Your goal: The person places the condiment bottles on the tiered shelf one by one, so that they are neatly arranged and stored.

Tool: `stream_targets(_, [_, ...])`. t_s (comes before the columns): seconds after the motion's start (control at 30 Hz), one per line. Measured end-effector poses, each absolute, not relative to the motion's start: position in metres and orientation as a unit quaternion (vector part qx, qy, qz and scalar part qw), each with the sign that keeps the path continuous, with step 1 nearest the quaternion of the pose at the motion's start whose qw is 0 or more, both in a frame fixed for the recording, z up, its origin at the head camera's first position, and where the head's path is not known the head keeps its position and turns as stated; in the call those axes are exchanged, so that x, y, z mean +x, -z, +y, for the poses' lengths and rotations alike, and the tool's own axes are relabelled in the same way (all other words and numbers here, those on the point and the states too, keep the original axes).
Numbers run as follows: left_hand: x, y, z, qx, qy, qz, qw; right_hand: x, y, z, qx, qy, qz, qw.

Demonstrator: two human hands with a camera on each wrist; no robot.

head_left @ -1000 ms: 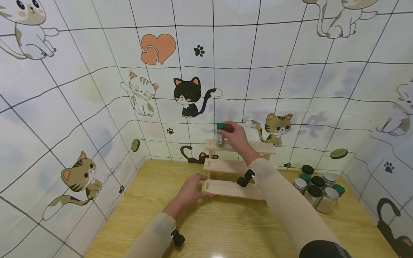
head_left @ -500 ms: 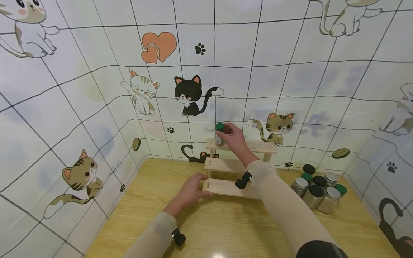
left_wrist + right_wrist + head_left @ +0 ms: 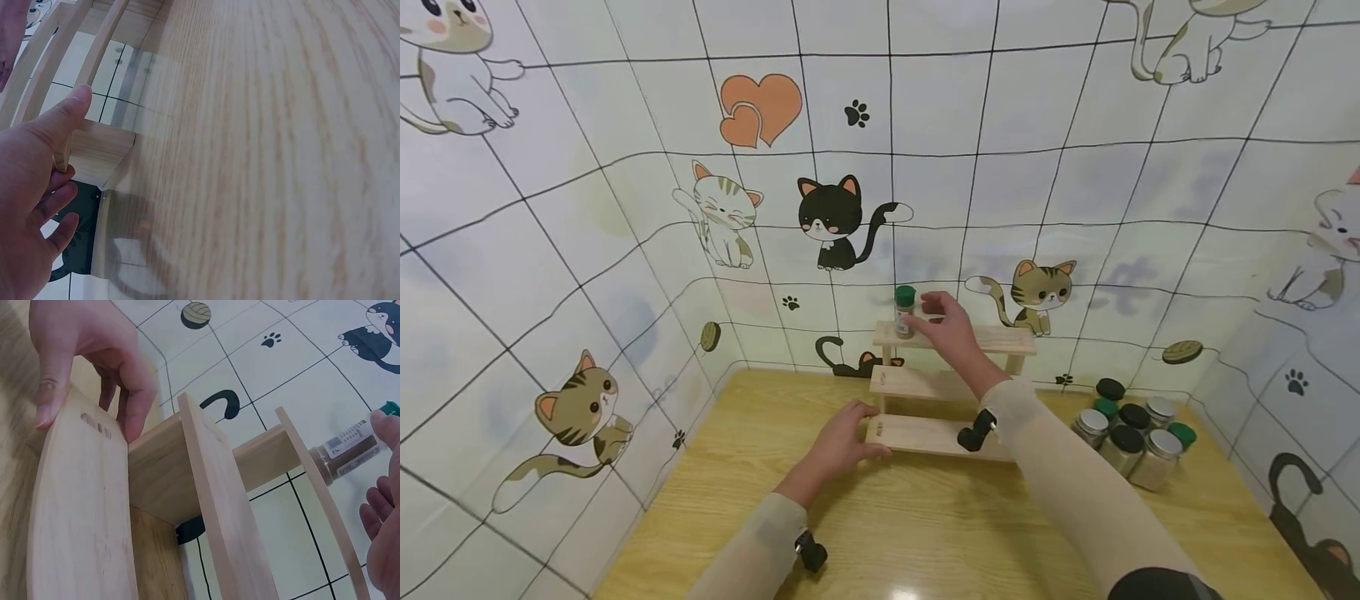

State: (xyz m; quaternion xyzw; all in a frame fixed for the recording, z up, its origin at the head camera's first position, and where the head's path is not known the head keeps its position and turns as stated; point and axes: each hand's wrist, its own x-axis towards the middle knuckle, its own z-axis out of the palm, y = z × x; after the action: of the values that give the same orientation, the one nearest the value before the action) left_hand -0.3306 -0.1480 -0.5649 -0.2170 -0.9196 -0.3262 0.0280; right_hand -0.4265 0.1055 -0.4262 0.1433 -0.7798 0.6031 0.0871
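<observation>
Left fingers (image 3: 65, 115) pinching rack (image 3: 917, 432); right fingers (image 3: 938, 298) spread beside one jar (image 3: 903, 308); eight jars (image 3: 1126, 442) apart

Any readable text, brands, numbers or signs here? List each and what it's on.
None readable.
Label on the jar on the top board: print there, too small and blurred to read.
Marks near the end of the shelf's lowest board: no letters I can make out.
Grouped jars: no legible text.
Wall: printed pictures, no words.

Long beige sleeves (image 3: 1067, 479), each with a small black device (image 3: 976, 432)
</observation>
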Motion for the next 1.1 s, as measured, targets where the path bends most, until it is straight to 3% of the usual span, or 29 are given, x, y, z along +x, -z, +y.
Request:
stream_targets(0.47, [-0.33, 0.564, -0.147, -0.206, 0.331, -0.92, 0.025, -0.379, 0.436, 0.155, 0.143, -0.56, -0.81, 0.094])
stream_targets(1.1, [-0.329, 0.563, -0.148, -0.211, 0.336, -0.918, 0.025, -0.307, 0.464, 0.249, 0.14, -0.488, -0.843, 0.177])
